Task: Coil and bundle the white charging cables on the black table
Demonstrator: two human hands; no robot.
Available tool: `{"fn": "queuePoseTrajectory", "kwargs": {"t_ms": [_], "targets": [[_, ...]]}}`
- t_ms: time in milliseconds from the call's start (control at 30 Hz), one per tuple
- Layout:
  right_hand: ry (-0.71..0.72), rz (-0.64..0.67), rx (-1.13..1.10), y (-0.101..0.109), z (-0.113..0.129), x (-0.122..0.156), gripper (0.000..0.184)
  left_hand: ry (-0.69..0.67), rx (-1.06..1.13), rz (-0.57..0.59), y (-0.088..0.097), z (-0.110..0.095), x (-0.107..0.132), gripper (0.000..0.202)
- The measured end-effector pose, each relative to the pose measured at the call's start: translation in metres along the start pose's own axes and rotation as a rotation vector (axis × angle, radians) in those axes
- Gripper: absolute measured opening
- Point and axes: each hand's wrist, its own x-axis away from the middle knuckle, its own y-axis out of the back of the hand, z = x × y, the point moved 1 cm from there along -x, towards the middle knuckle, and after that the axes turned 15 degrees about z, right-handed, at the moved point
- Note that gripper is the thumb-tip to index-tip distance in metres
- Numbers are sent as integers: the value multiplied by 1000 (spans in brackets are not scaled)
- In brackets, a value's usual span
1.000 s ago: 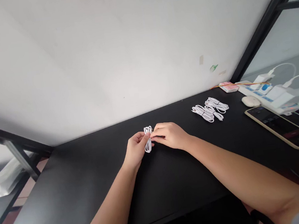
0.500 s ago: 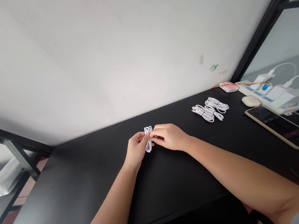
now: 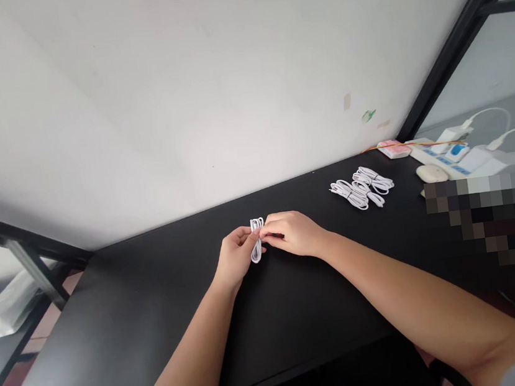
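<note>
A white cable (image 3: 256,252), folded into a narrow looped bundle, is held over the middle of the black table. My left hand (image 3: 235,252) grips it from the left, thumb across its waist, with loops showing above and below. My right hand (image 3: 293,232) is closed in a pinch against the bundle's right side. Whatever lies between those right fingertips is too small to make out. Farther right on the table lie white cable bundles (image 3: 351,193), each with a thin dark tie around its middle.
A white power strip (image 3: 426,152) with plugged-in chargers stands at the right, near a small white case (image 3: 432,173) and a pink-and-white box (image 3: 394,149). A pixelated patch hides part of the table's right side. A white wall (image 3: 203,99) rises behind the black table (image 3: 157,293).
Both hands stay almost in place around the cable, with only a slight shift of the fingers. A pixelated patch now covers the phone at the right.
</note>
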Motion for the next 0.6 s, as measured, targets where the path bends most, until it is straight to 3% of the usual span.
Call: {"fn": "queuePoseTrajectory", "kwargs": {"t_ms": [600], "targets": [[-43, 13, 46, -3, 1, -3, 21, -15, -27, -15, -1, -1, 1, 39]]}}
